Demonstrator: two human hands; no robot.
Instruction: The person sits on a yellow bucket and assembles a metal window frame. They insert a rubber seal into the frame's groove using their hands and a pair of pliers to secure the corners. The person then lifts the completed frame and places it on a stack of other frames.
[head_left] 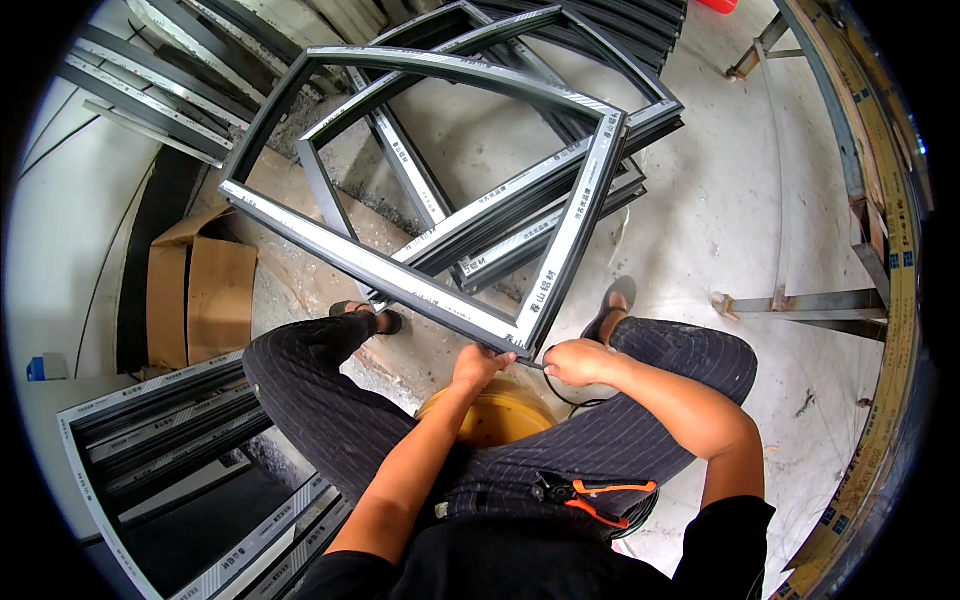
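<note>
Black-and-white rectangular metal frame (pixel 380 266): is extending aslant mid-scene, showing four joined sides, one corner pointing near.
Thin black flexible strip (pixel 574 403): is curving rightward from beside that near corner.

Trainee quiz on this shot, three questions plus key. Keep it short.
1. Which hand is nearer the black cord?
2. True or false: the left hand touches the frame near a corner.
3. Relative to the feet, the box stands:
A. between them
B. left of both
C. right of both

Key:
1. The right hand.
2. True.
3. B.
</note>
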